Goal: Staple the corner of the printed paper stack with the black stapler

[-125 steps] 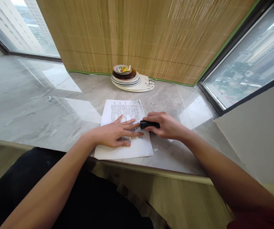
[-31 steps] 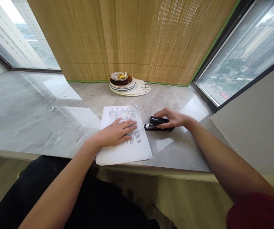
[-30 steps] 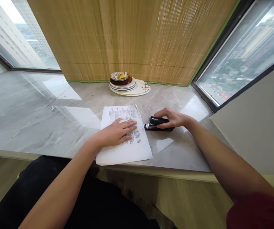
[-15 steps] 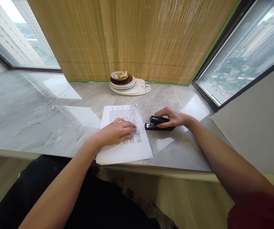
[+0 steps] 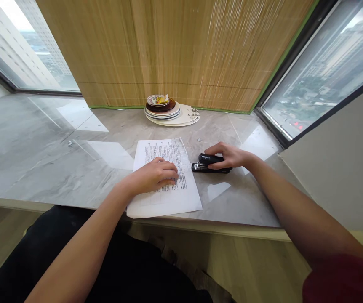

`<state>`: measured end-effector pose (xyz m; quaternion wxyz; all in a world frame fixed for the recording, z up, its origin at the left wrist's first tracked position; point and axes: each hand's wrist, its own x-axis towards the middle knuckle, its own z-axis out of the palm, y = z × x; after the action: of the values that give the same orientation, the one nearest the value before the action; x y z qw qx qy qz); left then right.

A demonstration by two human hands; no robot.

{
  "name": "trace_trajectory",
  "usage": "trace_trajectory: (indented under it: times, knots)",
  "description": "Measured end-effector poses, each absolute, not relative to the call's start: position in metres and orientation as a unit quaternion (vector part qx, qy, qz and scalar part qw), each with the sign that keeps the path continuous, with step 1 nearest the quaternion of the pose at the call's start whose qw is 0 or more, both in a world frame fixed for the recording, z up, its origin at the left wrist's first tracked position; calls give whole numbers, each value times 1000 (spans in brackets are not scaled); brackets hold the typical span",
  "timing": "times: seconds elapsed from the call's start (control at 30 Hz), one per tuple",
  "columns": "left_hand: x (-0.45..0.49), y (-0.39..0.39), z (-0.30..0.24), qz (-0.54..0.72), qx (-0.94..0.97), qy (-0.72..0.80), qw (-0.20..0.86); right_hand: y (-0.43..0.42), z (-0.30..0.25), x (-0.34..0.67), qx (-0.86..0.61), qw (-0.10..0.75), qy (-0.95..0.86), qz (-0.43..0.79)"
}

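Observation:
Printed paper sheets [image 5: 165,202] lie on the grey marble ledge, their near edge slightly past the front rim. My left hand [image 5: 158,174] rests palm down on the printed text, its fingers stretched to the right and a little bent. Just right of the paper, my right hand [image 5: 227,155] grips a black stapler [image 5: 211,158] lying on the ledge, thumb at its near side and fingers over the top. The stapler's jaw points left toward the paper's right edge; whether the two touch I cannot tell.
Behind the paper stands a stack of plates [image 5: 165,110] with a small yellow packet [image 5: 162,99] on top. A bamboo blind [image 5: 175,50] hangs behind them. Windows flank the ledge [image 5: 58,164], and a wall [image 5: 336,168] rises at the right.
My left hand has drawn slightly left, its fingers curling a little, and the paper has shifted very slightly toward me. My right hand and the stapler have stayed in place.

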<state>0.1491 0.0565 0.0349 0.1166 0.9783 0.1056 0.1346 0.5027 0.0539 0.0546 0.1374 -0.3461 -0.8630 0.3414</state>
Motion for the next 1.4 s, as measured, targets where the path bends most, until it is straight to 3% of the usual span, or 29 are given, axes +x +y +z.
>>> trace_trajectory:
  times: [0.37,1.4]
  knots:
    - [150,54,35,145,969,103,169,54,55,503,-349,136,-864,336]
    - [150,54,36,147,970,92,173,54,54,504,-352,138,-862,337]
